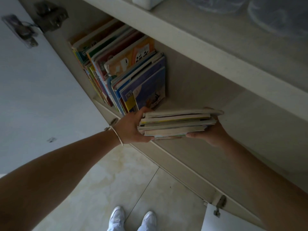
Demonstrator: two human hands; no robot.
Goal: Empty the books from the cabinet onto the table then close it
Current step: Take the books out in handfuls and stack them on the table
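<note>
A flat stack of several thin books (178, 123) is held between both hands at the front edge of the open cabinet's shelf (200, 84). My left hand (133, 126) grips the stack's left end, thumb on top and fingers under. My right hand (210, 133) holds the right end from below, its fingers curled round the far side. A row of several colourful books (123, 69) stands leaning against the cabinet's left wall, just behind my left hand.
The left cabinet door (33, 80) stands open at the left with hinges (50, 15) at its top. Part of the right door (221, 219) shows at bottom right. An upper shelf (216, 17) carries a white box and clear containers. My white shoes (131, 220) stand on tiled floor.
</note>
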